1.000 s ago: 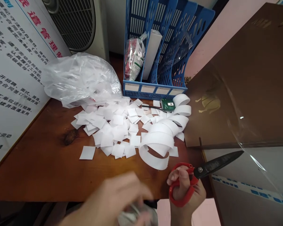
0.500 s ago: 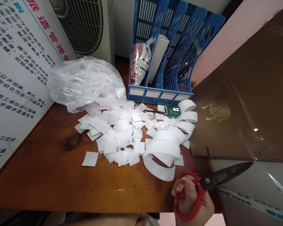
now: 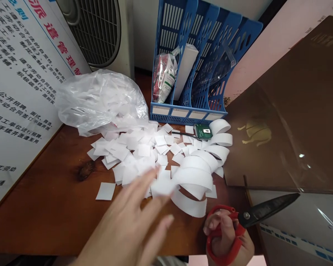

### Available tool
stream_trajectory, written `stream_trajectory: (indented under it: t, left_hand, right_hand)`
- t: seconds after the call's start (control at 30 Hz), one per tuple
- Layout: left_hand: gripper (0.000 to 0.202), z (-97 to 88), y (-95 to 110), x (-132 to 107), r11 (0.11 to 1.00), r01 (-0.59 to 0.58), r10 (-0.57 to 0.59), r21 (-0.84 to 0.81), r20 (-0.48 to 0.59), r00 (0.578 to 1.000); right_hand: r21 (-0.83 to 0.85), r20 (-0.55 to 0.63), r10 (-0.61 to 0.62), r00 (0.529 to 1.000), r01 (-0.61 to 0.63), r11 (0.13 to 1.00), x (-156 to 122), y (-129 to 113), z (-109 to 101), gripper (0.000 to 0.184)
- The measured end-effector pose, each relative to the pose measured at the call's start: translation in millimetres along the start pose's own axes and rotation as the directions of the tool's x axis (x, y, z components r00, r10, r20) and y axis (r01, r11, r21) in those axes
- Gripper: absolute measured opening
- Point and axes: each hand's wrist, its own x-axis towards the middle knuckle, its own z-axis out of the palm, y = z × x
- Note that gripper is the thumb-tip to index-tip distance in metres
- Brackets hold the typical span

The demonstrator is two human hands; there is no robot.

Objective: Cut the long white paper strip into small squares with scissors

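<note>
My left hand reaches forward over the wooden desk with fingers stretched out and nothing in it. Its fingertips are close to a heap of small white paper squares. Beside the heap lies a curled white paper strip in several loops. My right hand is at the desk's front edge, closed round the red handles of a pair of scissors. The black blades are closed and point right.
A clear plastic bag with paper pieces lies at the back left. A blue file rack stands behind, holding a packet. A small green object sits by the rack. A brown board leans on the right. A printed sign stands left.
My left hand, out of sight below the desk edge half a second ago, has come up and forward over the desk toward the paper squares. The right hand with the scissors has barely moved.
</note>
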Motion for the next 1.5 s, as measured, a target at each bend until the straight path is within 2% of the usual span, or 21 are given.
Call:
stream_trajectory:
  t: [0.03, 0.1, 0.23, 0.3, 0.37, 0.43, 0.53, 0.67, 0.8, 0.9, 1.07, 1.13, 1.2, 1.3, 1.37, 1.43, 1.5]
  left_hand:
    - [0.041, -2.5, -1, 8, 0.995, 0.001, 0.007, 0.101, -0.08, 0.997]
    - [0.042, -1.7, -1, 20, 0.982, -0.041, 0.067, 0.186, -0.14, 0.988]
    - [0.035, 12.0, 8, 28, 0.985, -0.134, 0.148, 0.11, -0.127, 0.981]
    - [0.028, 15.1, 8, 30, 0.992, -0.121, 0.125, 0.043, -0.099, 0.987]
    - [0.021, 12.4, 2, 34, 0.998, -0.059, 0.061, 0.025, -0.083, 0.995]
    - [0.016, 6.5, -8, 44, 0.996, 0.03, -0.022, 0.086, -0.102, 0.995]
    - [0.026, 2.2, -23, 64, 0.958, 0.129, -0.102, 0.258, -0.115, 0.988]
    - [0.033, 14.8, -32, 87, 0.935, 0.076, -0.083, 0.347, 0.006, 0.996]
    - [0.026, 28.4, -34, 94, 0.934, 0.064, -0.073, 0.353, 0.011, 0.997]
    - [0.016, 25.6, -35, 94, 0.957, 0.056, -0.042, 0.285, -0.055, 0.998]
    - [0.009, 0.8, -27, 88, 0.999, 0.002, 0.006, 0.048, -0.17, 0.985]
    - [0.008, -8.3, -24, 80, 0.997, -0.019, 0.036, 0.069, -0.263, 0.964]
    - [0.01, -13.0, -24, 68, 0.99, -0.044, 0.081, 0.131, -0.295, 0.952]
    - [0.012, -10.8, -33, 45, 0.984, -0.044, 0.077, 0.175, -0.187, 0.979]
    - [0.011, -5.5, -43, 31, 0.984, -0.018, 0.027, 0.176, -0.05, 0.998]
    - [0.014, 0.4, -51, 20, 0.981, 0.007, -0.017, 0.194, 0.05, 0.999]
    - [0.015, 4.9, -56, 14, 0.976, 0.029, -0.048, 0.215, 0.086, 0.995]
  right_hand:
    - [0.004, -0.008, 0.001, 1.0, 0.0, 1.0, 0, 0, 1, 0.032]
    - [0.012, -0.017, 0.011, 1.0, -0.01, 1.0, -1, -2, 2, 0.033]
    - [0.028, -0.041, 0.068, 0.997, -0.067, 0.997, -2, -7, 5, 0.037]
    - [0.039, -0.048, 0.083, 0.995, -0.081, 0.996, -2, -8, 5, 0.038]
    - [0.044, -0.029, 0.087, 0.996, -0.086, 0.995, -2, -9, 6, 0.039]
    - [0.043, -0.014, 0.083, 0.996, -0.082, 0.996, -1, -9, 6, 0.038]
    - [0.039, -0.011, 0.065, 0.998, -0.064, 0.997, -1, -8, 4, 0.037]
    - [0.04, -0.004, 0.038, 0.999, -0.037, 0.998, 1, -3, -1, 0.034]
    - [0.051, -0.003, 0.042, 0.999, -0.042, 0.998, 0, 0, -3, 0.034]
    - [0.057, -0.017, 0.064, 0.998, -0.063, 0.996, -2, -2, 0, 0.035]
    - [0.063, -0.034, 0.089, 0.995, -0.087, 0.994, -3, -5, 3, 0.032]
    - [0.061, -0.043, 0.093, 0.995, -0.091, 0.994, -3, -5, 3, 0.033]
    - [0.053, -0.03, 0.085, 0.996, -0.084, 0.995, -3, -6, 2, 0.033]
    - [0.048, -0.014, 0.077, 0.997, -0.076, 0.996, -2, -6, 1, 0.035]
    - [0.045, -0.012, 0.076, 0.997, -0.075, 0.996, -1, -5, 0, 0.036]
    - [0.034, 0.002, 0.073, 0.997, -0.073, 0.997, 0, -4, 0, 0.035]
    - [0.018, 0.016, 0.067, 0.998, -0.067, 0.998, 1, -3, -1, 0.032]
